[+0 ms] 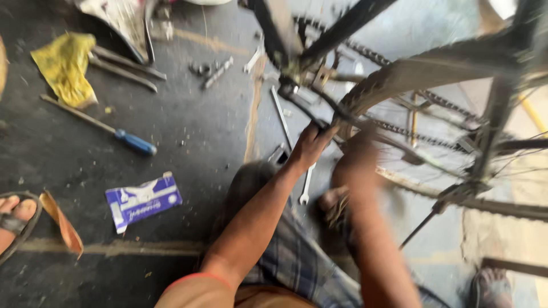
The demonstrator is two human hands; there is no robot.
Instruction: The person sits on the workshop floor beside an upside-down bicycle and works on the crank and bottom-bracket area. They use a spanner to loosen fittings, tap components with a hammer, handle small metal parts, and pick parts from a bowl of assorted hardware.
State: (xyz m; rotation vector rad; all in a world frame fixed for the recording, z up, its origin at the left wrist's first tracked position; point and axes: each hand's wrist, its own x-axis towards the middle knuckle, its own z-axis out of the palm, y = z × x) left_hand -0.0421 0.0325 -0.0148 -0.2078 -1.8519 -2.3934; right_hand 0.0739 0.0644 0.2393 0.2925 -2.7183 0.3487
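Head view, looking down past the knees: both hands are up at the bicycle wheel, which stands at the right side of the floor, upside-down frame bars crossing above it. The left hand has its fingers curled over a thin dark rod right at the edge of the tyre, grasping it. The right hand sits just beside it, pressed against the same stretch of tyre, but it is blurred, so I cannot tell whether it is clenched or loose. The tyre looks worn and dusty brown, with thin spokes fanning out to the right and a chain running across behind it.

Below the left hand a spanner lies on the floor. Over towards the left edge there is a screwdriver with a blue handle, a yellow rag near the top left corner, and a blue and white packet lower down. A sandalled foot shows at the left edge.
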